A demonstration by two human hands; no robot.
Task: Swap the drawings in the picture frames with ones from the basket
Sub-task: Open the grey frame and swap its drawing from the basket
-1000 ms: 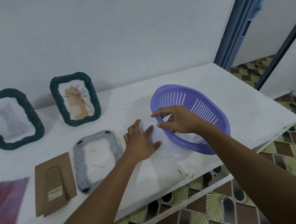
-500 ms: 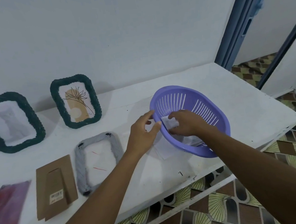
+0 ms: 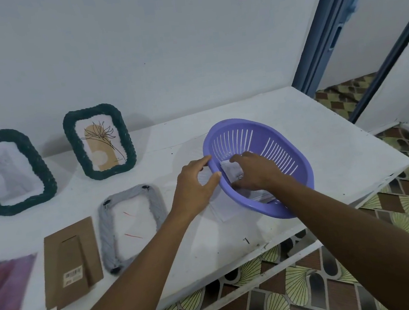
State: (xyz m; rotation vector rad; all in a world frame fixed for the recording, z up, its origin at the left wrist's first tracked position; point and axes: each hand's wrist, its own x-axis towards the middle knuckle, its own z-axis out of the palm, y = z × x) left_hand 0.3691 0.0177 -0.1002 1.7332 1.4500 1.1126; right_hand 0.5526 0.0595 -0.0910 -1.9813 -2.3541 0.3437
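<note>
Fetching replacement: left hand (image 3: 194,186) grips basket (image 3: 305,167), right hand (image 3: 253,172) pinches drawing (image 3: 230,171) inside; grey frame (image 3: 106,230) looks emptied, 2 green frames (image 3: 2,134) (image 3: 92,110) pending.

Table (image 3: 328,141) holds basket (image 3: 302,167), grey frame (image 3: 106,228), green frames (image 3: 70,141), cardboard backing (image 3: 71,262), red drawing (image 3: 5,289).

Basket (image 3: 297,160): right side of the counter (image 3: 321,122), papers (image 3: 231,171) inside.
Sheets (image 3: 223,209): under the basket's left edge.
Standing frames (image 3: 100,144): back left, by the wall.
Flat frame (image 3: 106,230): before them.
Backing board (image 3: 71,262): left of the flat frame.
Loose drawing (image 3: 6,294): far left.
</note>
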